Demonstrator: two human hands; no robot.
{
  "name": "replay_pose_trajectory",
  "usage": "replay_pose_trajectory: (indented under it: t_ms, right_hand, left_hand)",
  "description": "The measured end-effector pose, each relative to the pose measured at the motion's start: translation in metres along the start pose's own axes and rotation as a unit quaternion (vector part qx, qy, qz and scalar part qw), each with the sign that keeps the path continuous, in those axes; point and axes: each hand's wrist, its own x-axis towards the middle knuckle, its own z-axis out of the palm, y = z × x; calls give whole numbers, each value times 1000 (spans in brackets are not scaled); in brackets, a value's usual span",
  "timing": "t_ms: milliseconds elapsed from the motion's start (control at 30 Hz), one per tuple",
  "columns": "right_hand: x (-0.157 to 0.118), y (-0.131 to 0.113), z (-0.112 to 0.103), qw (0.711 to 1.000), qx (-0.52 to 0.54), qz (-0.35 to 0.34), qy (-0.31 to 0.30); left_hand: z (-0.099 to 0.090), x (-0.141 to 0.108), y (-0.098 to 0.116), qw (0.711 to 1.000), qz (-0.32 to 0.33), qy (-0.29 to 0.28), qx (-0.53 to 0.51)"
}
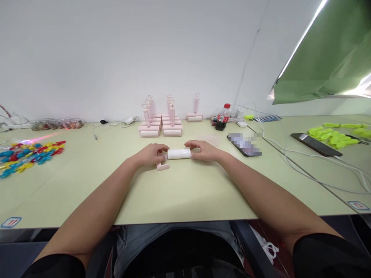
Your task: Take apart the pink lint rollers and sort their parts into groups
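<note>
A white lint roller lies level just above or on the table in front of me, between my two hands. My left hand grips its left end with curled fingers. Below that hand a pale pink flat piece sticks out, perhaps the end of a holder; how it joins the roll is hidden by my fingers. At the right end of the roll, the thumb and fingers of my right hand pinch its edge.
Several pink lint rollers with upright handles stand along the wall. To their right are a cola bottle and a phone. Colourful pieces lie far left. White cables and neon yellow items are at right.
</note>
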Motion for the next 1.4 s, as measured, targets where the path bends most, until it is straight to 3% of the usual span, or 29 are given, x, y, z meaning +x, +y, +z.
replay_pose_trajectory:
  t_ms: [267, 400, 500, 600, 700, 767, 867, 967, 1067, 1400]
  right_hand:
    - [-1, -17, 15, 997, -79, 1, 16]
    - [-1, -18, 16, 996, -43, -37, 69]
    - [1, -17, 13, 987, 27, -60, 145]
    - [3, -16, -1, 956, 71, -83, 272]
    - [1, -12, -27, 903, 26, -88, 420]
    - [-3, -5, -48, 860, -40, -67, 504]
    - [-11, 13, -75, 820, -104, 4, 563]
    - [-15, 33, -85, 809, -127, 79, 569]
    - [-15, 46, -84, 816, -122, 130, 550]
    - [-11, 49, -76, 839, -123, 164, 505]
  left_hand:
    - [0, 0, 2, 1000, -2, -9, 3]
    - [0, 0, 1, 1000, 5, -14, 6]
    - [1, 0, 0, 1000, 0, -3, 9]
    - [1, 0, -1, 1000, -7, -2, 18]
    - [1, 0, 0, 1000, -12, -5, 26]
    - [2, 1, 0, 1000, -9, -3, 29]
    - [2, 2, 0, 999, -6, -3, 34]
    - [2, 2, 0, 999, -12, -3, 33]
    - [3, 2, -2, 1000, -10, 0, 27]
    - [1, 0, 3, 1000, -8, -2, 24]
